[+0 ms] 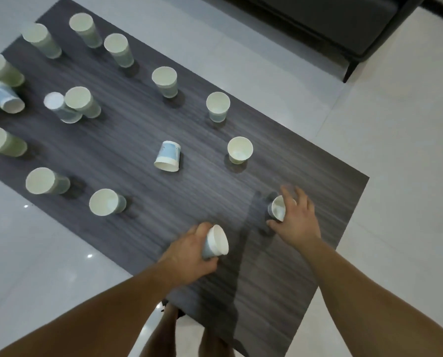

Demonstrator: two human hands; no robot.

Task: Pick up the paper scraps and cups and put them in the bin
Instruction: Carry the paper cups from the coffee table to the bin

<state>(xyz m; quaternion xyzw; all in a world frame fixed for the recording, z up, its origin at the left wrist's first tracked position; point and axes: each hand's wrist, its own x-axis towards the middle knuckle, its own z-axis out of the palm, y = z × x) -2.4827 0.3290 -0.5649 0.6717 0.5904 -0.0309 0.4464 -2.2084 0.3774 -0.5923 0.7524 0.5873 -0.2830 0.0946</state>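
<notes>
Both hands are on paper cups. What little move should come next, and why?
Probably the right hand should lift its upright paper cup off the table. Its thumb and fingers already curl round that cup, which seems to stand on the dark top, while the left hand already grips a tilted paper cup. No bin shows in this view, so carrying comes after.

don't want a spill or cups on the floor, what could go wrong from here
1. The left hand holds a tilted cup, mouth sideways; any dregs could spill onto the table. Its contents cannot be seen.
2. The right hand is curled round an upright cup near the table's right edge, blurred; a loose grip could tip it toward the floor.
3. The fallen cup mid-table lies on its side and could roll if the table is bumped.
</notes>
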